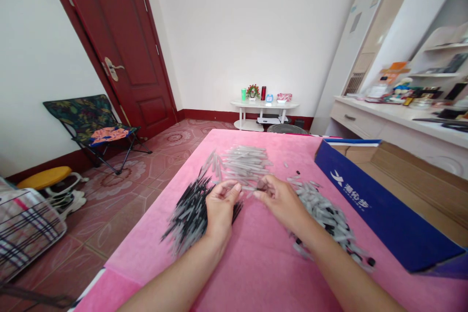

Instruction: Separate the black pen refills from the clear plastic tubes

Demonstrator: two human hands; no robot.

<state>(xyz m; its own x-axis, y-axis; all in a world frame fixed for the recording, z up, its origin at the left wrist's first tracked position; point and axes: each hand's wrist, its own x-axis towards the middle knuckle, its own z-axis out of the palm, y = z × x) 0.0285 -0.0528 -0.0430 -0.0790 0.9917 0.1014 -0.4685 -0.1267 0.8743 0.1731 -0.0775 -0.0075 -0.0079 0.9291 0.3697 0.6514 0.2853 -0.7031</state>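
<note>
My left hand (224,204) is closed in a pinch on one end of a slim pale pen piece (247,188), a little above the cloth. My right hand (277,200) pinches a small piece with a dark end, probably a pen cap (260,187), meeting the pale one; blur hides whether they are joined. Beside my left hand lies a heap of black-and-grey pen parts (188,212). Behind both hands is a stack of translucent pen-like tubes (246,160). Right of my right hand spreads a pile of short translucent caps (327,212), some with black ends.
A pink cloth (252,263) covers the table. An open blue cardboard box (373,209) stands along its right side. Beyond are a small white table (265,104), a folding chair (91,124), a red door (120,44) and a cluttered counter (402,112).
</note>
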